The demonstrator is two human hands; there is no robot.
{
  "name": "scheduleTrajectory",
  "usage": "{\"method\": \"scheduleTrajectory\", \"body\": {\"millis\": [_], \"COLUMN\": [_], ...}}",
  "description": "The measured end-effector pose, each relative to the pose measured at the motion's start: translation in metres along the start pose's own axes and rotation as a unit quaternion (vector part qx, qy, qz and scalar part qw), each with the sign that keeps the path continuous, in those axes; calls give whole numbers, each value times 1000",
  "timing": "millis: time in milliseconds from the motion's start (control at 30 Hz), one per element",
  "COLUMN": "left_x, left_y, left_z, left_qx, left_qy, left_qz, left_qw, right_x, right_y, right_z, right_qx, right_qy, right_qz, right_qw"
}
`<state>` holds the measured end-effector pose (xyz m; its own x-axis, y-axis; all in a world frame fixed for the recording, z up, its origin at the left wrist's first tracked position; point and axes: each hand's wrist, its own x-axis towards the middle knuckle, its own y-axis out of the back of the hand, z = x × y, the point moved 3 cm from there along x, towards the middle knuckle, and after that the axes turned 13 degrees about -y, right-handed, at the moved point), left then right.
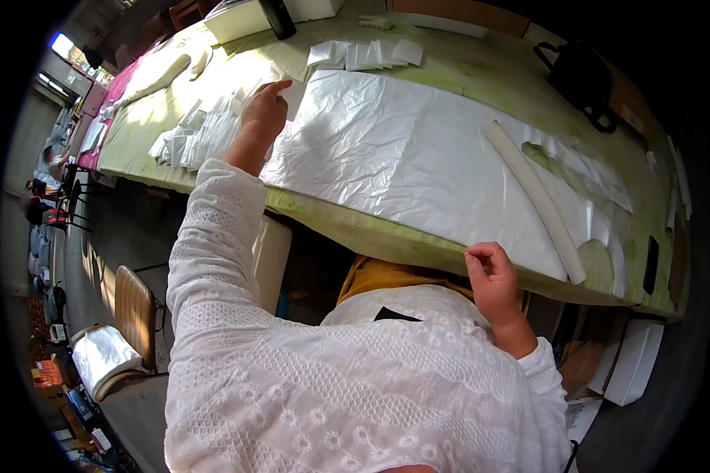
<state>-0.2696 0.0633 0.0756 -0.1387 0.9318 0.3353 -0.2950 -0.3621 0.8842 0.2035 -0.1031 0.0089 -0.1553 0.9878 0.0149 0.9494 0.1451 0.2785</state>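
Observation:
A wide sheet of thin white plastic film (394, 142) lies wrinkled across the table in front of me. My left hand (265, 114) reaches over its left end, index finger stretched out and apart from the fingers below. Beside and under that forearm is a pile of small folded plastic packets (201, 134). Close to the table's near edge, my right hand (493, 280) is closed, thumb and index finger pinched together by the film's edge. Whatever is between those fingertips is too small to make out. A long pale roll or tube (535, 201) rests on the film's right part.
More folded packets (367, 55) lie beyond the film. A black bag (580, 83) sits at the far right of the green-covered table (331, 217). A dark cylinder (277, 19) stands at the back. A brown chair (136, 307) is on the floor at left.

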Motion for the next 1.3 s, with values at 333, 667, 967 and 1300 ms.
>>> {"method": "scheduleTrajectory", "body": {"millis": [333,667,967,1300], "left_x": [23,11,-93,-149], "left_y": [-22,-37,-55,-117], "left_z": [-32,3,268,429], "left_qx": [254,217,-239,-264], "left_qy": [-139,-87,-432,-417], "left_qz": [-159,-79,-107,-323], "left_qw": [944,969,863,807], "right_x": [6,-20,-11,-49], "right_y": [136,91,56,80], "right_z": [7,-12,-5,26], "right_qx": [-499,-239,-166,16], "right_qy": [-9,-157,-94,-78], "right_qz": [276,82,121,90], "right_qw": [822,955,974,993]}}
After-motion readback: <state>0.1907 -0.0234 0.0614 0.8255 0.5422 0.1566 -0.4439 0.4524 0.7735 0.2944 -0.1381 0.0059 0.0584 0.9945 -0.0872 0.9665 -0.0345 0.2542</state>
